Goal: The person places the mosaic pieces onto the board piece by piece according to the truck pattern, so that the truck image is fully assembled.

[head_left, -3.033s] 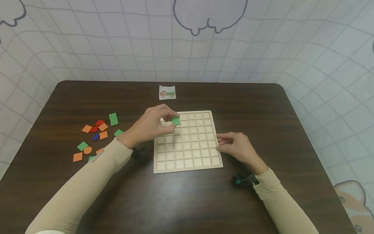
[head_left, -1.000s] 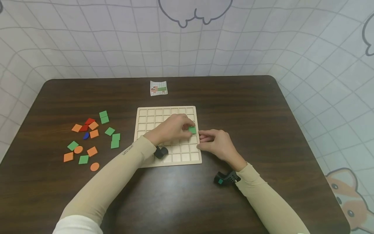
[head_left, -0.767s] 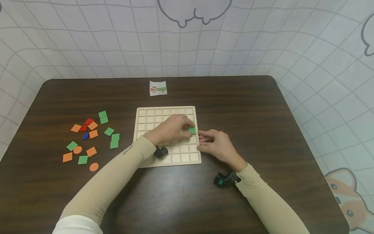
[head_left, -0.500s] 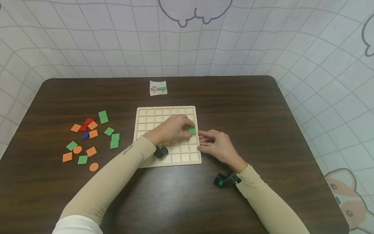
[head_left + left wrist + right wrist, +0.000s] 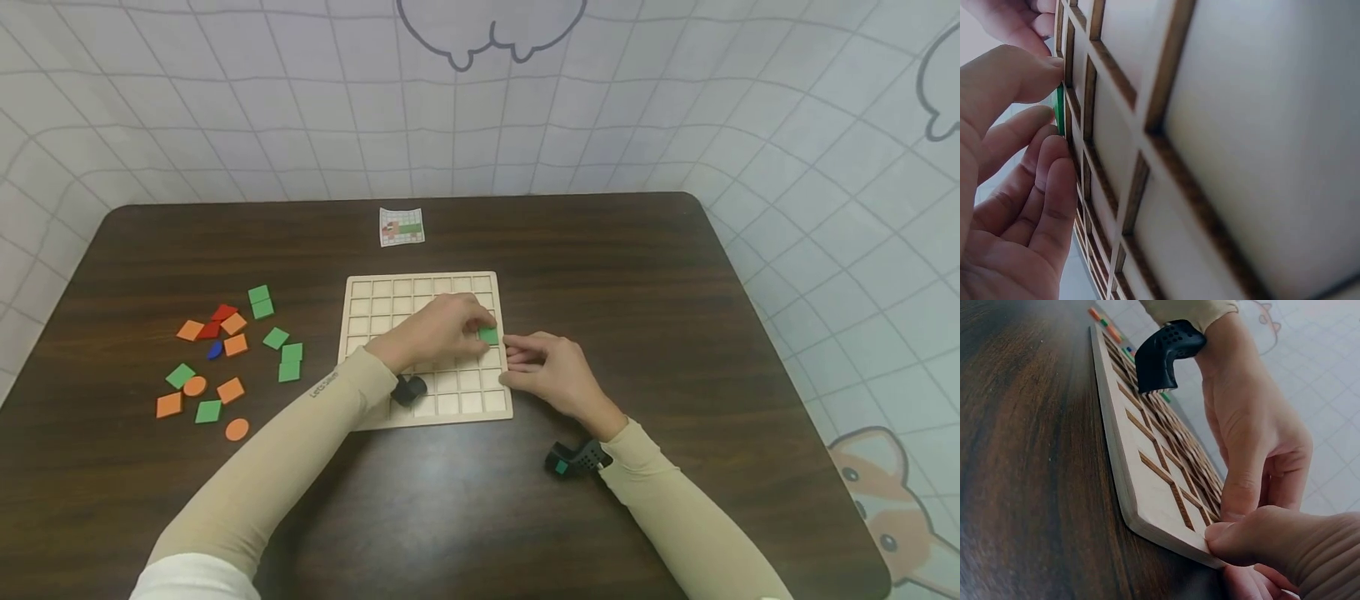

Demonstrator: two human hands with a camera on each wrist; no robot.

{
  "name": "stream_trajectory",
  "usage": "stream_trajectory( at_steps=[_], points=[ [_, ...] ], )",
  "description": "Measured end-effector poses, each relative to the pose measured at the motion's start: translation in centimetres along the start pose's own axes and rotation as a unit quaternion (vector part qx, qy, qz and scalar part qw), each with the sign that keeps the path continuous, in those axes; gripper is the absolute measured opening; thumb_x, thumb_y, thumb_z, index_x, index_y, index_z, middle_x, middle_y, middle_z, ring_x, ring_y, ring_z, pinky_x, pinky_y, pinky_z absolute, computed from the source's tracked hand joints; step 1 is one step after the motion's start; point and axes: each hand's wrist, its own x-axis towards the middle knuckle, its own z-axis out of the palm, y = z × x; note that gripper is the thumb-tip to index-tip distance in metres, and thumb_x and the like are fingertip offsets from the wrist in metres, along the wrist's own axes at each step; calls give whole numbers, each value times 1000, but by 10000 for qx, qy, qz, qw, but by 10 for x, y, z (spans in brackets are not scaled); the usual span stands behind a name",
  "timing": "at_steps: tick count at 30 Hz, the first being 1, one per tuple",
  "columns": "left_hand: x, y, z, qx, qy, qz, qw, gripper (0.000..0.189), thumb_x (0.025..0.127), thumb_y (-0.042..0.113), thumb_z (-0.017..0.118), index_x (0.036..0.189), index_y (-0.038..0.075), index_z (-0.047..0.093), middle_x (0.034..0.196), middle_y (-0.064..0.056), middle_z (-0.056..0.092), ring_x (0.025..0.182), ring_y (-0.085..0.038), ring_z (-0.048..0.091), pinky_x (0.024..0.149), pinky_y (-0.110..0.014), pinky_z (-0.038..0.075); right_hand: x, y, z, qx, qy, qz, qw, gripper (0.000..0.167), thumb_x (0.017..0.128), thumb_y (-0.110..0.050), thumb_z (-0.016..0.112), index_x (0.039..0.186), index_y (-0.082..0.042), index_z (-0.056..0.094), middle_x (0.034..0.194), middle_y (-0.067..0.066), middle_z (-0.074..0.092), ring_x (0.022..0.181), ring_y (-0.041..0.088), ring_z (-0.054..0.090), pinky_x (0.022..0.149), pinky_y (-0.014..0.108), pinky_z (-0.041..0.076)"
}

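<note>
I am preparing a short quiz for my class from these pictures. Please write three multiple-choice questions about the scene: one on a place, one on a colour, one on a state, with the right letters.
1. Where do the loose tiles lie?
A. left of the board
B. right of the board
C. on the card

2. What colour is the tile that the left hand pinches?
A. orange
B. green
C. blue

3. How is the right hand?
A. lifted high
B. holding a tile
C. touching the board at its right edge

Answers: 1 A, the pile lies left of the grid; 2 B, green shows at the fingertips; 3 C, its fingers meet the rim.
</note>
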Motion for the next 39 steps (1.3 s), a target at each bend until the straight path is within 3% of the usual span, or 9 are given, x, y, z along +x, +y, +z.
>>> stream_trajectory(
  at_steps=[7, 12, 16, 20, 26, 29, 39],
  points=[
    [-5, -3, -3, 142, 75, -62, 9999, 38, 93, 22, 70, 129, 8, 72, 120, -5, 70, 107, -19, 64, 98, -36, 55, 7, 2, 3, 17, -22, -31, 10000, 53, 81, -22, 86, 131, -8, 72, 110, 6, 76, 100, 18, 77, 84, 27, 62],
    [-14, -6, -19, 127, 391, 8, 9992, 35, 95, 23, 70, 125, 7, 74, 121, -7, 72, 108, -22, 70, 97, -37, 57, 10, 6, -1, -16, 13, 12, 10000, 54, 82, -23, 87, 132, -10, 72, 111, 6, 76, 100, 18, 77, 85, 29, 62],
    [-30, -14, -37, 210, 666, -12, 9976, 33, 96, 24, 69, 123, 6, 75, 117, -10, 74, 104, -24, 70, 94, -39, 57, 12, 11, -6, -31, 88, 53, 9999, 54, 81, -23, 87, 131, -10, 72, 112, 6, 76, 100, 18, 77, 87, 31, 63],
    [-53, -29, -52, 171, 953, -272, 9949, 34, 97, 25, 68, 125, 5, 74, 119, -10, 74, 104, -23, 69, 94, -41, 57, 12, 16, -10, -133, 128, 78, 9998, 53, 81, -26, 86, 131, -12, 72, 110, 3, 78, 100, 16, 77, 88, 33, 60],
    [-83, -51, -65, 137, 1454, -731, 9866, 29, 99, 24, 66, 122, 8, 75, 111, -6, 74, 97, -21, 69, 87, -42, 57, 8, 20, -16, -140, 281, 170, 9994, 48, 82, -24, 84, 129, -18, 74, 108, 0, 80, 98, 14, 77, 87, 29, 55],
    [-94, -58, -69, 95, 1675, -788, 9827, 27, 99, 22, 67, 120, 7, 75, 109, -6, 74, 94, -20, 69, 86, -42, 57, 5, 19, -18, -23, 350, 207, 9992, 51, 82, -21, 83, 131, -19, 73, 114, 1, 79, 99, 15, 77, 84, 26, 56],
    [-119, -75, -76, 203, 1800, -1138, 9769, 31, 100, 24, 65, 126, 9, 73, 115, -6, 75, 101, -23, 69, 92, -47, 57, 0, 21, -21, 600, 370, 38, 9975, 62, 84, -9, 82, 143, -12, 63, 133, 13, 70, 110, 28, 76, 87, 21, 61]
  ],
)
